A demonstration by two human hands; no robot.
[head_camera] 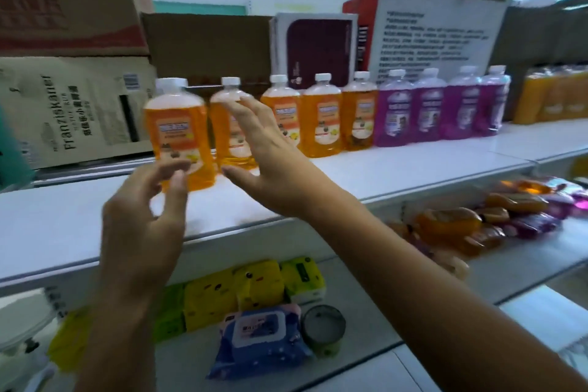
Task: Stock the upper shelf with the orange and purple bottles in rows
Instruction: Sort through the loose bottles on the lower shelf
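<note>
On my far left sat a stack of boxes (pixel 73 105) at the end of the upper shelf (pixel 397 165). My left hand (pixel 143 216) was raised in front of the shelf, its fingers (pixel 173 169) loosely curled and released, gripping nothing; I could not tell whether the tips grazed the first orange bottle (pixel 178 134), which stood just behind them, nearer the shelf's front edge than the rest and blurred. Next came the second orange bottle (pixel 227 130), and my right hand (pixel 270 162) reached across in front of it, forearm angled up from lower right, fingers spread straight and released, holding nothing. Three more orange bottles (pixel 321 114) stood upright in a row, then four purple bottles (pixel 439 105) touching side by side, with shrink-wrapped orange packs (pixel 553 99) at the far right. More bottles lay in a heap (pixel 477 226) on the shelf below.

I judged each bottle stiff plastic, full of liquid, so fairly heavy, smooth and perhaps slippery; I would take it round the body at the label, below the shoulder, not by the white cap.
</note>
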